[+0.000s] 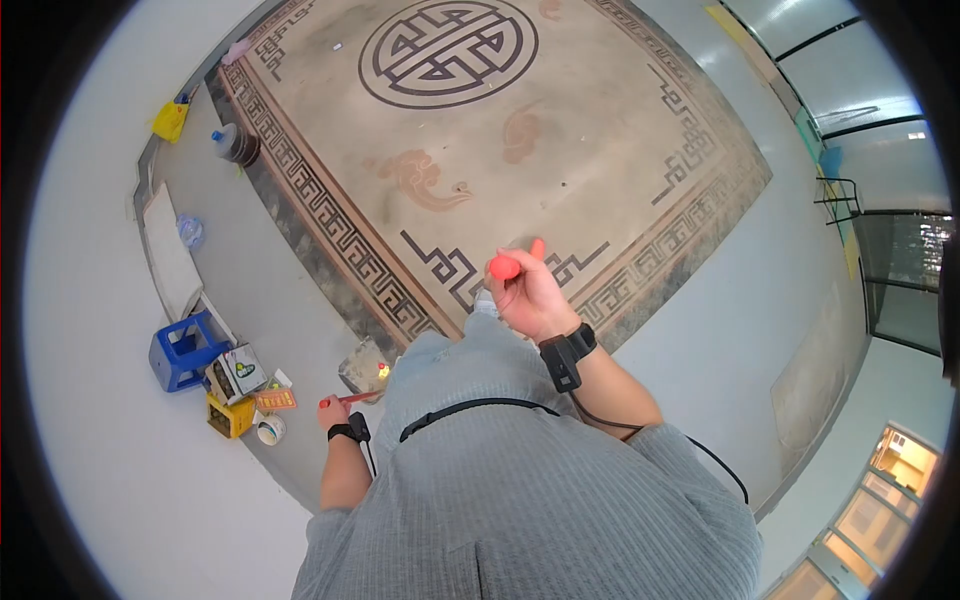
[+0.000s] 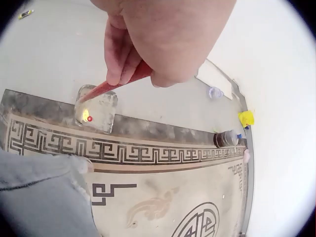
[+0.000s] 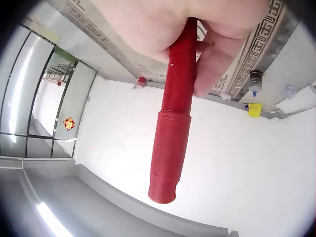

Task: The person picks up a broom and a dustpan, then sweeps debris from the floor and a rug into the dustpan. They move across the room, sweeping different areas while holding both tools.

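Note:
My right hand (image 1: 532,298) grips a red rod (image 3: 173,113) with a thicker sleeve at one end; in the head view its rounded end (image 1: 504,267) faces the camera. Low on the left, my left hand (image 1: 334,412) holds a thin red stick (image 1: 360,397), its fingers curled round it. In the left wrist view that red stick (image 2: 103,90) slants down from the left hand (image 2: 143,54) over a clear, square-looking block (image 2: 107,111), which has a small yellow and red spot on it. What the far tip touches, I cannot tell.
A patterned carpet (image 1: 600,130) covers the floor ahead. Along the left are a blue stool (image 1: 186,350), boxes (image 1: 238,372), a yellow container (image 1: 231,415), a white roll or tub (image 1: 271,430), a large bottle (image 1: 236,145) and a yellow bag (image 1: 171,119). Glass panels (image 1: 900,270) stand right.

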Tool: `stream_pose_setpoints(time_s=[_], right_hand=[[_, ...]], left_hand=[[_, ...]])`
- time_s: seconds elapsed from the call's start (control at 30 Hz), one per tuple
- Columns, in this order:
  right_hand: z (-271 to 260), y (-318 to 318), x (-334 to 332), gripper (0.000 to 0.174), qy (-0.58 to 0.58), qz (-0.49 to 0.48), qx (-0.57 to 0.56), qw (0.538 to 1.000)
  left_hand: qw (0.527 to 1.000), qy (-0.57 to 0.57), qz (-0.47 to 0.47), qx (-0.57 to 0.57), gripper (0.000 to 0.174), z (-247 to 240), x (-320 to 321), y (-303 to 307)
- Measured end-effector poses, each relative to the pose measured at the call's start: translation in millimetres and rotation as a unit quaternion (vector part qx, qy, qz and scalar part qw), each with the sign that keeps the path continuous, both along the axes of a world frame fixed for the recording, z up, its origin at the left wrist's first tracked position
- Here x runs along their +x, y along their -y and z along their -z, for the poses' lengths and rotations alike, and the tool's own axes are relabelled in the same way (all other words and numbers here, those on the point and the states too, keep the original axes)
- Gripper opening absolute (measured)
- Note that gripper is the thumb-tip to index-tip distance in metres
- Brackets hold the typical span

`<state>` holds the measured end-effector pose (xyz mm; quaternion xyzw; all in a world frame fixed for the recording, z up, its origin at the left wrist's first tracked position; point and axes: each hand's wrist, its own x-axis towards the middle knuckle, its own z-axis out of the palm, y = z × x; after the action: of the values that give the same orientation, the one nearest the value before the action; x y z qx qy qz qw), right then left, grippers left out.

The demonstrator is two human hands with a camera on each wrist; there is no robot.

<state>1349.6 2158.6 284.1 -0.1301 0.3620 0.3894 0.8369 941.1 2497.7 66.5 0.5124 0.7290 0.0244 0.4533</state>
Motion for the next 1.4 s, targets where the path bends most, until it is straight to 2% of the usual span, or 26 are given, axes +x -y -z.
stream_pose_setpoints(time_s=[0.03, 0.1, 0.13, 0.17, 0.23, 0.27, 0.4, 0.47, 0.53, 0.57, 0.63, 0.67, 0.73, 0.8, 0.9, 0.93, 0.97, 1.03, 1.07, 1.1, 1.17, 1.27, 1.37, 1.4], right_hand=[[-2, -2, 9, 0.009, 0.000, 0.004, -0.002, 1.000], [-6, 1, 14, 0.012, 0.073, -0.001, -0.006, 0.997], [-27, 4, 18, 0.015, 0.070, -0.003, -0.004, 0.998], [-29, 12, 22, 0.015, 0.067, 0.004, -0.005, 0.998], [-32, 31, 29, 0.017, 0.024, -0.028, 0.084, 0.996], [-35, 38, 33, 0.018, 0.023, -0.032, 0.080, 0.996], [-38, 80, 38, 0.021, 0.038, -0.010, 0.112, 0.993], [-48, 100, 38, 0.015, 0.033, 0.040, 0.090, 0.995], [-57, 109, 35, 0.021, 0.044, 0.079, 0.068, 0.994], [-61, 112, 38, 0.034, 0.056, 0.115, 0.050, 0.991], [-67, 118, 46, 0.035, 0.068, 0.120, 0.025, 0.990], [-68, 119, 53, 0.036, 0.076, 0.129, 0.006, 0.989], [-69, 124, 69, 0.035, 0.079, 0.137, -0.031, 0.987], [-73, 119, 89, 0.032, 0.086, 0.156, -0.084, 0.980], [-66, 112, 122, 0.028, 0.097, 0.177, -0.150, 0.968], [-65, 109, 133, 0.017, 0.091, 0.176, -0.156, 0.968], [-58, 111, 140, 0.017, 0.089, 0.176, -0.157, 0.968], [-36, 114, 159, 0.022, 0.051, 0.230, -0.135, 0.962], [-25, 114, 170, 0.013, 0.051, 0.222, -0.115, 0.967], [-13, 114, 182, 0.013, 0.048, 0.221, -0.115, 0.967], [15, 109, 209, 0.009, 0.054, 0.168, -0.180, 0.968], [77, 114, 247, 0.007, 0.025, 0.172, -0.241, 0.955], [105, 91, 275, 0.007, 0.025, 0.152, -0.277, 0.948], [113, 80, 279, 0.008, 0.001, 0.144, -0.258, 0.955]], left_hand=[[1.000, 0.000, 0.004, -0.002, 0.015, -2, 10, 0], [0.999, 0.024, -0.034, 0.004, 0.013, -3, 27, 1], [0.999, 0.036, -0.022, 0.008, 0.012, -5, 36, 1], [0.999, 0.033, -0.015, 0.007, 0.012, 1, 42, -4], [0.997, 0.080, 0.005, 0.004, 0.011, 13, 59, -15], [0.997, 0.079, 0.026, -0.002, 0.012, 14, 75, -20], [0.992, 0.082, 0.094, -0.009, 0.016, 27, 153, -34], [0.987, 0.095, 0.127, -0.013, 0.016, 43, 199, -39], [0.979, 0.082, 0.189, 0.002, 0.017, 55, 250, -47], [0.973, 0.080, 0.216, 0.006, 0.018, 70, 271, -52], [0.921, 0.041, 0.372, 0.105, 0.015, 104, 309, -66], [0.923, 0.041, 0.369, 0.099, 0.015, 102, 332, -62], [0.968, 0.125, 0.219, 0.005, 0.015, 76, 379, -42], [0.965, 0.135, 0.224, -0.001, 0.015, 56, 405, -33], [0.960, 0.178, 0.214, 0.002, 0.016, 70, 435, -50], [0.955, 0.197, 0.220, -0.020, 0.016, 70, 443, -56], [0.949, 0.212, 0.228, -0.043, 0.016, 67, 445, -58], [0.949, 0.206, 0.231, -0.053, 0.018, 57, 454, -66], [0.949, 0.206, 0.233, -0.060, 0.020, 51, 460, -70], [0.948, 0.206, 0.235, -0.065, 0.021, 45, 466, -70], [0.949, 0.223, 0.214, -0.065, 0.023, 44, 472, -74], [0.948, 0.221, 0.224, -0.048, 0.022, 48, 471, -77], [0.958, 0.202, 0.198, -0.053, 0.019, 48, 465, -78], [0.960, 0.193, 0.198, -0.036, 0.019, 51, 459, -78]])
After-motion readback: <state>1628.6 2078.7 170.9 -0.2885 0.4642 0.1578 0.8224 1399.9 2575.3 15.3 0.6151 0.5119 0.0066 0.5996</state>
